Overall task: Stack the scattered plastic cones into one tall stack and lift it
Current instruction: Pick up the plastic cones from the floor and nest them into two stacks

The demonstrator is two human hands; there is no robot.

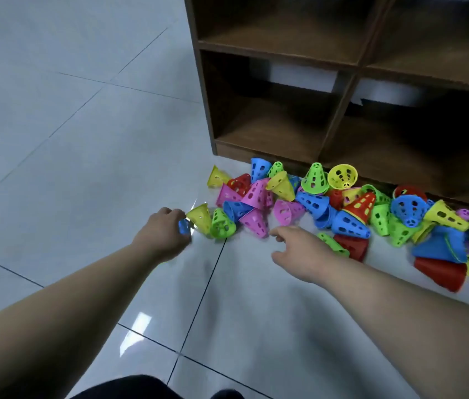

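Several perforated plastic cones in yellow, green, blue, pink and red lie scattered in a heap [314, 197] on the floor along the foot of a wooden shelf. My left hand [164, 231] grips a blue cone [183, 226] at the heap's left end, right beside a yellow cone [201, 217] and a green cone [221, 227]. My right hand [299, 246] hovers with relaxed fingers just in front of a pink cone [254, 223], holding nothing. A short stack of larger blue and red cones [440, 260] lies on its side at the right.
A brown wooden shelf unit [342, 82] with open compartments stands behind the cones. Pale grey floor tiles [69, 154] stretch to the left and front. My dark-clothed knees [141, 387] show at the bottom edge.
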